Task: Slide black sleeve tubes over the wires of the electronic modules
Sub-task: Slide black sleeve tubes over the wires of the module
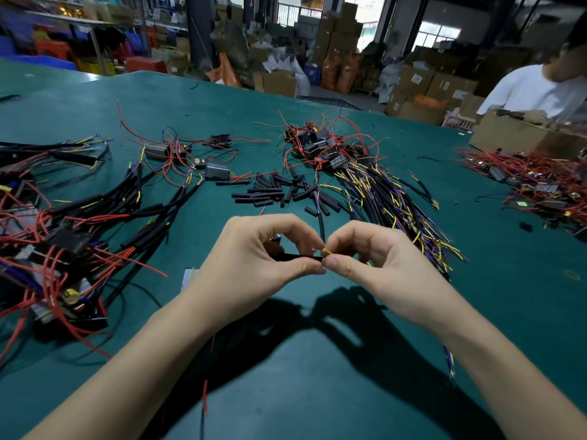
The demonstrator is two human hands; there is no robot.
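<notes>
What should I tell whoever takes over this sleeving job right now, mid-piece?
Left hand: pinches a black sleeve tube between thumb and fingers, held level above the green table.
Right hand: pinches the yellow wire tip right at the tube's open end.
Supply: loose sleeve tubes lie mid-table; unsleeved modules are heaped behind them, wires fanning toward the right.
Done: sleeved modules are piled at the left.
Left: feed this wire through and slide the tube along it, then work through the heap. How far the wire is in cannot be told.
</notes>
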